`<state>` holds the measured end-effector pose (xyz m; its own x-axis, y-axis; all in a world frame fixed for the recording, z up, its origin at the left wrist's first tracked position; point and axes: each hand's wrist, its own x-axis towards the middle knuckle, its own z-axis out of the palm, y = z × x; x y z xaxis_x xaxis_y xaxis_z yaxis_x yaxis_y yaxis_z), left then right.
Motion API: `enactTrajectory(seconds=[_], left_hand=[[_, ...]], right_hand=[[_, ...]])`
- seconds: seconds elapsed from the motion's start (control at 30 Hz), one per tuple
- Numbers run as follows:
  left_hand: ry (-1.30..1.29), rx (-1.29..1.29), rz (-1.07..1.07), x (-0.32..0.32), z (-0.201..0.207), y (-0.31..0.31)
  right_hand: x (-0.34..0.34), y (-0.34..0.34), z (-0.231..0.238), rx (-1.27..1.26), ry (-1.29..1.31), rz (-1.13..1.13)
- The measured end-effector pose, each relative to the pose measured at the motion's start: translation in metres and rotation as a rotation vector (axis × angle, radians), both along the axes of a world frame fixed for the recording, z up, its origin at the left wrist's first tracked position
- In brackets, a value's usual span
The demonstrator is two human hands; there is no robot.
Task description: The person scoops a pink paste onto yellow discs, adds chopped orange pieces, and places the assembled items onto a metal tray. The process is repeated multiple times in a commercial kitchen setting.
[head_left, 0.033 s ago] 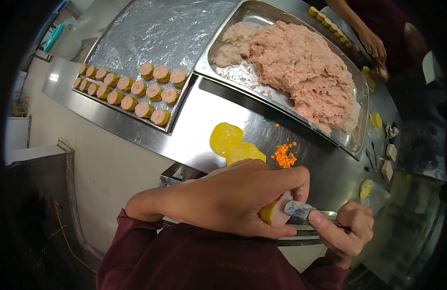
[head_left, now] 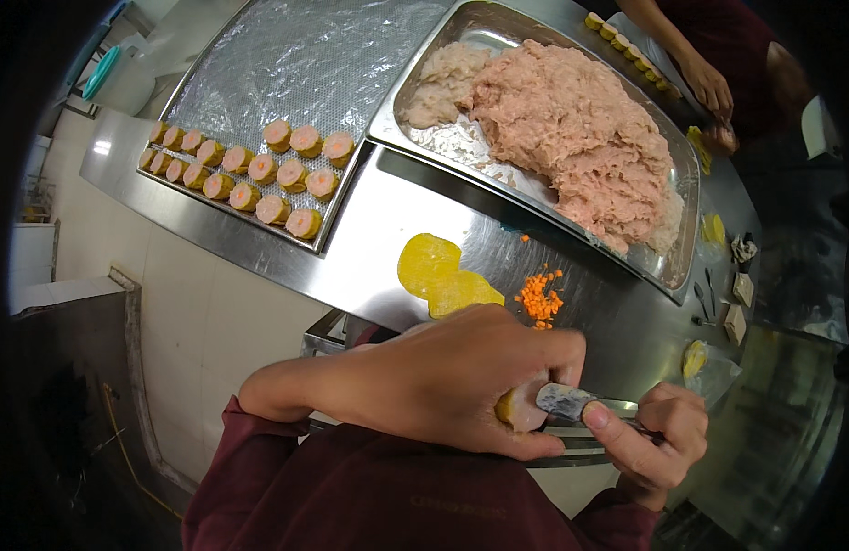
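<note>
My left hand (head_left: 443,386) is curled round a dumpling (head_left: 526,410), a siu mai with a yellow wrapper and pale pink meat filling at its open end. My right hand (head_left: 659,436) grips a small flat metal spatula (head_left: 564,401) smeared with filling. Its tip rests against the meat. Just beyond my left hand, two overlapping round yellow wrappers (head_left: 431,264) lie on the steel table, the nearer one partly hidden by that hand. Beside them is a little heap of diced orange bits (head_left: 540,298), which look like carrot.
A deep steel pan (head_left: 544,220) of pink minced meat (head_left: 571,129) stands beyond my hands. At the far left, a plastic-lined tray (head_left: 296,73) carries rows of finished dumplings (head_left: 262,169). Across the table a co-worker's hands (head_left: 709,92) are near another row of dumplings (head_left: 627,50).
The dumpling has turned slightly within my left hand, showing more of its meat face. The spatula tip has shifted a little left against it.
</note>
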<state>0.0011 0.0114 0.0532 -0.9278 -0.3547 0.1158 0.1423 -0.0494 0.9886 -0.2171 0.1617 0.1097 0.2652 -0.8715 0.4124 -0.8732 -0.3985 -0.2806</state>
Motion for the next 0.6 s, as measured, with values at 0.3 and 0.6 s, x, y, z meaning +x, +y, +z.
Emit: enactTrajectory(seconds=[0.3,0.6], left_hand=[[-0.063,-0.155,0.007,0.007,0.001,-0.002],[-0.054,-0.087,-0.044,-0.003,-0.001,0.002]], right_hand=[[-0.003,0.002,-0.004,-0.001,0.004,-0.035],[-0.002,0.005,-0.01,-0.005,-0.03,-0.045]])
